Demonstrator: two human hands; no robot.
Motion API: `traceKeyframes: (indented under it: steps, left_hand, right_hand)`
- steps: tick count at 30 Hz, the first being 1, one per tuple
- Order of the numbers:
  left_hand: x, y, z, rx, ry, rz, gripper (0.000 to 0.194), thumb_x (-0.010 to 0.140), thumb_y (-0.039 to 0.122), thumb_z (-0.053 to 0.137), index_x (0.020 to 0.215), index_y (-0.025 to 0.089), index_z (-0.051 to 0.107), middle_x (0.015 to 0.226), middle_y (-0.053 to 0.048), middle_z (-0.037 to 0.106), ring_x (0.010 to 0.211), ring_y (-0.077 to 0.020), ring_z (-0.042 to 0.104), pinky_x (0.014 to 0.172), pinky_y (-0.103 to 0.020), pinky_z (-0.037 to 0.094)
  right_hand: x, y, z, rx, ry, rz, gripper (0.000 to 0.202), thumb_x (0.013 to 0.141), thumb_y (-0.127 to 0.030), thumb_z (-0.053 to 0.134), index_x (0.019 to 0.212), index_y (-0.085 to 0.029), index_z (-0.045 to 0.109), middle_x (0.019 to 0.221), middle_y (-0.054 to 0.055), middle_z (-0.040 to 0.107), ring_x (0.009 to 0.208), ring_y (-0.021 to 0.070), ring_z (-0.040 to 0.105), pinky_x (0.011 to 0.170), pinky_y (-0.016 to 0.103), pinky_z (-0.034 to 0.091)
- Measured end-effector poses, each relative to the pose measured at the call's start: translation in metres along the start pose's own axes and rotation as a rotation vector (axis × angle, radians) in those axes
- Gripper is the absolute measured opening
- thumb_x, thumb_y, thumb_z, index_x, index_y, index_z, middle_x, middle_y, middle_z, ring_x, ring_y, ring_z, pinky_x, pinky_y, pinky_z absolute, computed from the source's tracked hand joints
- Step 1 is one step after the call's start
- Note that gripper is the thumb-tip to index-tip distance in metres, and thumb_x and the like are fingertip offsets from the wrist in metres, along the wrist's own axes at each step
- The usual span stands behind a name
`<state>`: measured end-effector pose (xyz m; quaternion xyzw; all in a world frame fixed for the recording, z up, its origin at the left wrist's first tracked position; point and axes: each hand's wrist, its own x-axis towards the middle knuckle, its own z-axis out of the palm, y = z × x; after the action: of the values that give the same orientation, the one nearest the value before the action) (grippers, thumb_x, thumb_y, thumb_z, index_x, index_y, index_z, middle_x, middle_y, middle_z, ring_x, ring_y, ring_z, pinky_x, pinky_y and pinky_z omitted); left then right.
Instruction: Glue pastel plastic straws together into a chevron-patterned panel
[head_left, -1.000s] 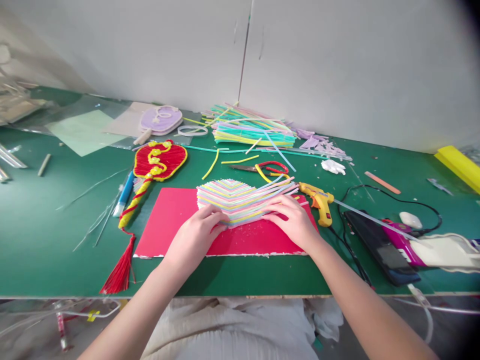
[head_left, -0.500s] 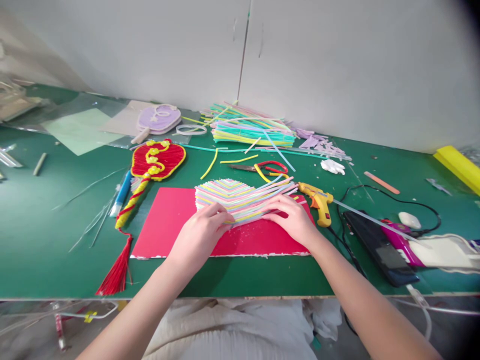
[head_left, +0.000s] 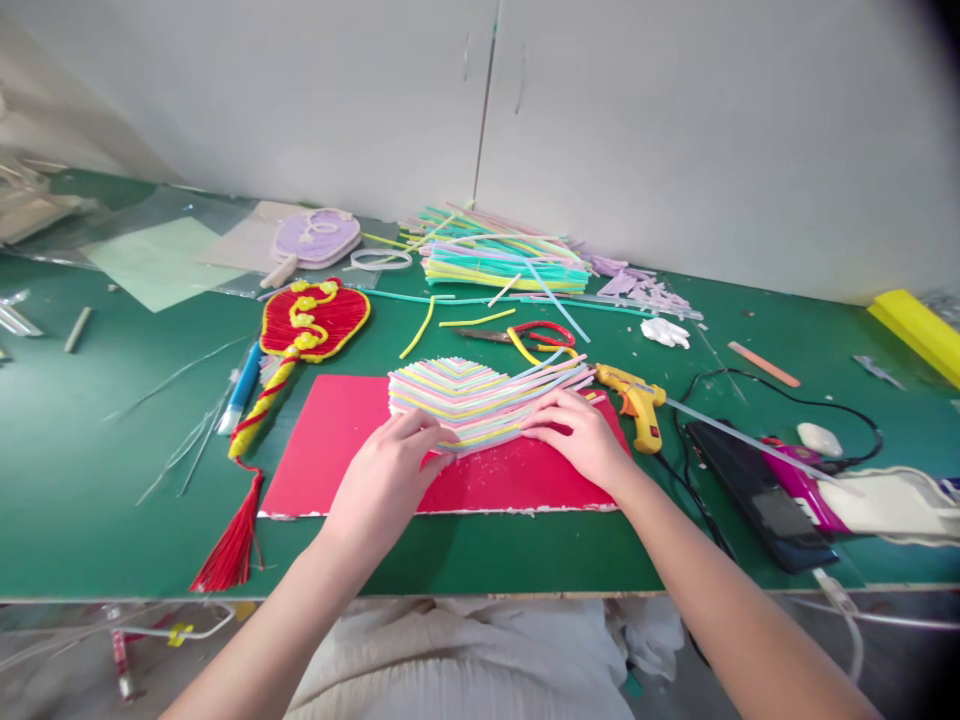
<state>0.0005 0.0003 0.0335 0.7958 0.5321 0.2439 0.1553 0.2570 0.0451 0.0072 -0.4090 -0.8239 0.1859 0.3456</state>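
A striped panel of pastel pipe cleaners (head_left: 457,385), laid side by side in bent rows, rests on a red board (head_left: 315,430). At its lower left edge, the thumb and fingers of my left hand (head_left: 394,460) are closed on the bottom pipe cleaner. My right hand (head_left: 577,435) has its fingers closed around the same rows near their right end, where loose tips fan out past it. My fingers partly hide the panel's lower edge. Just right of these tips lies a yellow glue gun (head_left: 637,400) with a long glue stick in it.
Behind the board are red-handled scissors (head_left: 487,336) and a bundle of pipe cleaners (head_left: 510,270). A red and yellow tasselled fan (head_left: 319,318) lies left, near a purple fan (head_left: 319,238). A phone (head_left: 757,490) and black cord (head_left: 810,393) are at right.
My left hand has slid slightly left along the panel's lower edge. My right hand has stayed nearly in place.
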Motion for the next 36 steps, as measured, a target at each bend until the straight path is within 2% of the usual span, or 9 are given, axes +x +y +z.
traceKeyframes:
  steps: [5, 15, 36]
  left_hand:
    - [-0.002, -0.007, -0.003, -0.002, -0.016, 0.013, 0.014, 0.086, 0.017, 0.057, 0.09, 0.023, 0.069, 0.093, -0.002, 0.064, 0.084, -0.0173, 0.061, 0.073, -0.028, 0.049]
    - [0.0, -0.012, 0.006, -0.004, -0.028, 0.068, 0.016, 0.088, 0.015, 0.054, 0.088, 0.02, 0.069, 0.092, -0.002, 0.065, 0.082, -0.0167, 0.061, 0.072, -0.027, 0.049]
    - [0.002, -0.015, 0.005, -0.048, -0.046, 0.084, 0.019, 0.091, 0.018, 0.049, 0.087, 0.02, 0.068, 0.091, -0.002, 0.064, 0.082, -0.0155, 0.062, 0.071, -0.026, 0.048]
  right_hand:
    - [-0.001, 0.002, 0.001, -0.003, -0.004, 0.007, 0.008, 0.084, -0.027, 0.064, 0.084, -0.025, 0.072, 0.084, 0.003, 0.063, 0.085, 0.0186, 0.06, 0.079, 0.037, 0.052]
    - [-0.002, 0.002, 0.0, 0.003, -0.008, 0.011, 0.008, 0.085, -0.027, 0.063, 0.085, -0.026, 0.072, 0.085, 0.003, 0.063, 0.085, 0.0189, 0.061, 0.08, 0.038, 0.052]
    - [-0.002, 0.001, 0.0, 0.015, -0.008, 0.025, 0.009, 0.084, -0.027, 0.064, 0.085, -0.026, 0.073, 0.085, 0.003, 0.063, 0.085, 0.0187, 0.062, 0.08, 0.036, 0.053]
